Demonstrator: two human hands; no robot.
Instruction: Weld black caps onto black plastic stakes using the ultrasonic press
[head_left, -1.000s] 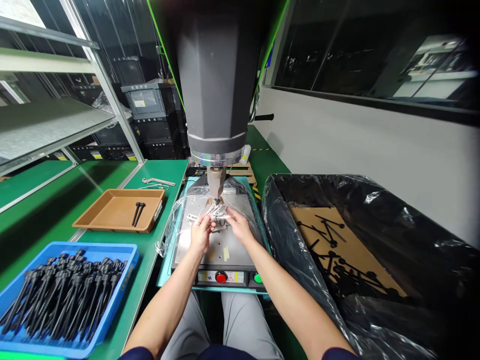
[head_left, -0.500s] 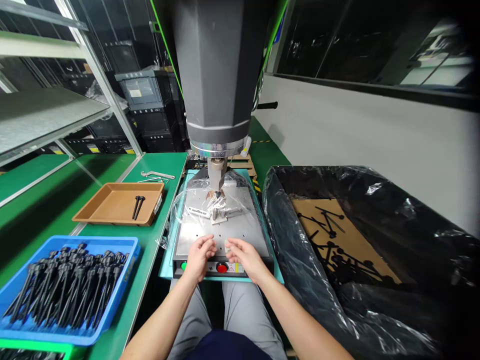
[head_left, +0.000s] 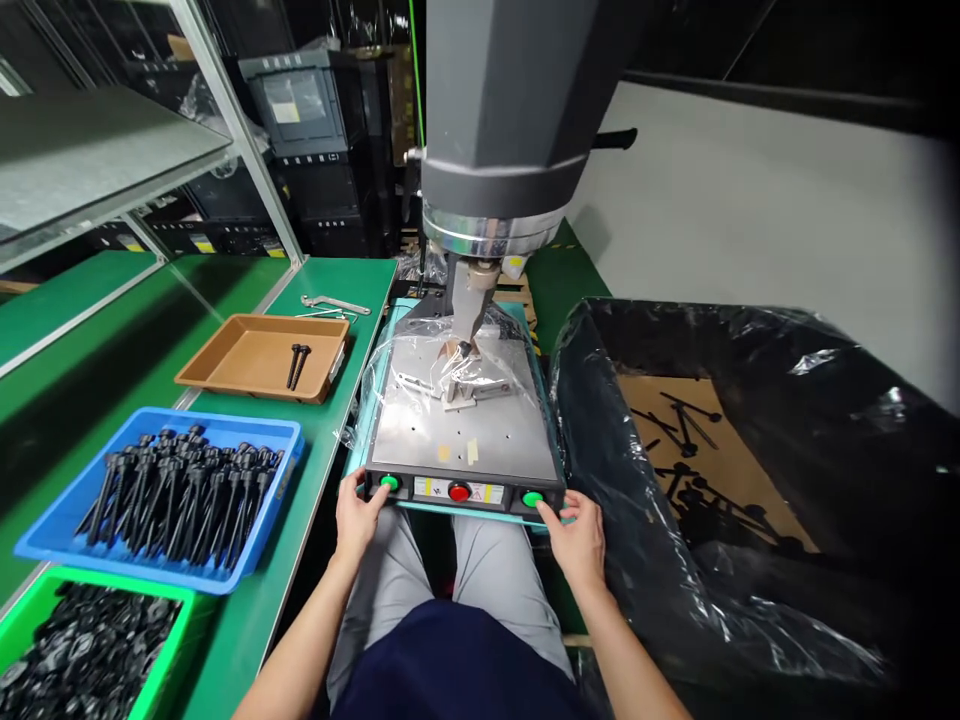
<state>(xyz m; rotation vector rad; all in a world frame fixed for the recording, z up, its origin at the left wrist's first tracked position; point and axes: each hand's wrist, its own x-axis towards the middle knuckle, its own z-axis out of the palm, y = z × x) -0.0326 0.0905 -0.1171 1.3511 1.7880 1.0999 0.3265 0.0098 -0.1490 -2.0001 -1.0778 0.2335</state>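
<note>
My left hand (head_left: 358,514) is at the left front corner of the press base (head_left: 465,425), its thumb on the left green button (head_left: 389,483) and its fingers curled round the side. At the opposite corner, my right hand (head_left: 579,538) has its thumb at the right green button (head_left: 533,498), fingers bent round the edge. Between the buttons sits a red button (head_left: 459,492). Above the steel plate, the press's metal tool (head_left: 469,297) comes down onto a small black part (head_left: 463,349) in a fixture (head_left: 456,387). Clear plastic film partly covers the fixture.
Left, a brown tray (head_left: 217,377) holds two black bolt-like parts (head_left: 298,367). A blue bin (head_left: 262,560) holds many such parts; a green bin (head_left: 187,640) holds small black pieces. Right stands a black-lined container (head_left: 600,420) with cardboard and long black parts. Wrenches (head_left: 337,304) lie behind the tray.
Both hands have moved apart from above the front of the plate to the two corner buttons. The metal tool is lower relative to the fixture. The view has shifted and turned.
</note>
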